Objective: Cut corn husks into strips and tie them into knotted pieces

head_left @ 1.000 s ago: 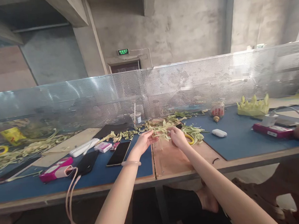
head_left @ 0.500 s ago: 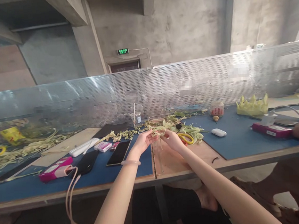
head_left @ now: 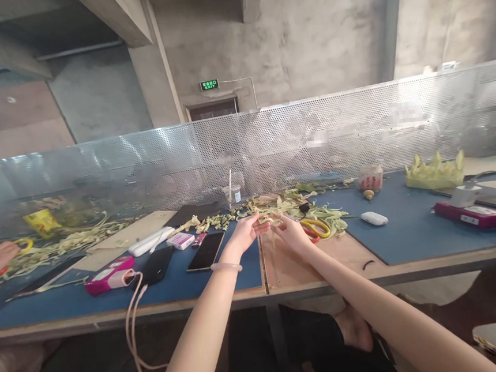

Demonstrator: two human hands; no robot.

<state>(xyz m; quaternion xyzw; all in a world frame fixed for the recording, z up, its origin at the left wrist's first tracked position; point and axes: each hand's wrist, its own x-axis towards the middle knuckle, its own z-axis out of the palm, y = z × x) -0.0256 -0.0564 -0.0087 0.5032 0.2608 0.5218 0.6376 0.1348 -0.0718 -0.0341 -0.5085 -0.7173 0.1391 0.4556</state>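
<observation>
Over the pale wooden part of the table, my left hand [head_left: 248,232] and my right hand [head_left: 293,235] are close together. Their fingers pinch a thin pale-green leafy strip [head_left: 270,219] between them; its fine detail is blurred. A light bangle circles my left wrist. Right beside my right hand lie scissors with yellow and orange handles [head_left: 319,228]. Behind both hands spreads a loose heap of pale-green leafy pieces [head_left: 331,216]. Left of it is a row of small yellowish-green knotted pieces [head_left: 219,222].
Left of my hands lie a black phone [head_left: 207,251], a second phone [head_left: 158,266] and a magenta box [head_left: 108,276] with a cable. A white case [head_left: 374,218] and yellow-green crown-like piece [head_left: 435,172] are right. A co-worker's hand [head_left: 0,260] is far left. A perforated metal screen [head_left: 279,143] stands behind.
The whole scene has shifted slightly right as my view turned. My hands keep their pinch on the strip. More of the left co-worker's hand shows, and the right co-worker's hand has mostly left view.
</observation>
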